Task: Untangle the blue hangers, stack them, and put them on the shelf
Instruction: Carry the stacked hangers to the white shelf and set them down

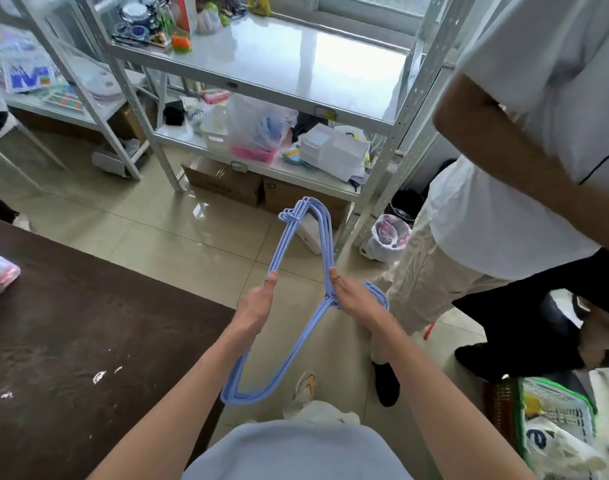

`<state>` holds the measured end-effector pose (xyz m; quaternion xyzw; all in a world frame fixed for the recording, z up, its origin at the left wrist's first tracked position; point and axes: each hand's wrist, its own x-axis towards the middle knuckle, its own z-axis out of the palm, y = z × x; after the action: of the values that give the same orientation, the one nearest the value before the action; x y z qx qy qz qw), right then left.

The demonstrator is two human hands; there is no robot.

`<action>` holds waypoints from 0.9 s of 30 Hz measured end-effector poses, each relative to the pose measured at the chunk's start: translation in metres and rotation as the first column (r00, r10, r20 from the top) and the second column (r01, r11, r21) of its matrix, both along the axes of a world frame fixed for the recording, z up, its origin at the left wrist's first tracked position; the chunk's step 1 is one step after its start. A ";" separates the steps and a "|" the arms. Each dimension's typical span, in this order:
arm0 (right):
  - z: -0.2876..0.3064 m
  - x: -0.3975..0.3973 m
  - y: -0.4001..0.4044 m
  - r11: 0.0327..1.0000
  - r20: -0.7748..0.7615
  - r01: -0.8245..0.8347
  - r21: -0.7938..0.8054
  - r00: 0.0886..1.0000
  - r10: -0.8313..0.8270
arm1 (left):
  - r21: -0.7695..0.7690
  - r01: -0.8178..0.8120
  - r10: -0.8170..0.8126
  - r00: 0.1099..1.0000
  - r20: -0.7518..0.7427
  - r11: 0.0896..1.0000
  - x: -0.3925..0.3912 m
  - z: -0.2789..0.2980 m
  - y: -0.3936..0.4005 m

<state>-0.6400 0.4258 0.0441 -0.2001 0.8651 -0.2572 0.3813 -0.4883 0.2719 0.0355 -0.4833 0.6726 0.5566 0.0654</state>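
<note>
White metal shelf point(261, 81) stood at twelve o'clock. Left hand point(256, 304), right hand point(351, 297) clamped stacked thin blue wire hangers point(298, 344); bystander point(504, 202) at two o'clock risked snagging hooks.

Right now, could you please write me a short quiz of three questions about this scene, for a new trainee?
1. True or false: the blue hangers are already lying on the white shelf.
2. Which hands hold the bundle? A) only the left hand B) only the right hand C) both hands
3. Fill in: the piece of furniture at the left edge of the view is a dark brown ____.

Key:
1. False; the hangers are held in the air above the floor, in front of the shelf.
2. C; each hand grips one side of the bundle.
3. table
</note>
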 end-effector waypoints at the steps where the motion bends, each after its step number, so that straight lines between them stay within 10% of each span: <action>1: 0.000 -0.012 -0.003 1.000 -0.010 -0.018 0.014 1.000 0.018 | 0.009 -0.016 0.016 1.000 0.008 1.000 -0.010 0.001 -0.001; 27: 0.000 -0.206 -0.222 0.949 -0.107 -0.299 0.103 0.945 0.310 | -0.051 -0.280 0.283 0.955 0.092 0.959 -0.171 -0.016 -0.166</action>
<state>-0.8460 0.2040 0.0437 -0.3300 0.8557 -0.1451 0.3713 -0.6597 0.1061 0.0194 -0.6022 0.6031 0.5231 0.0097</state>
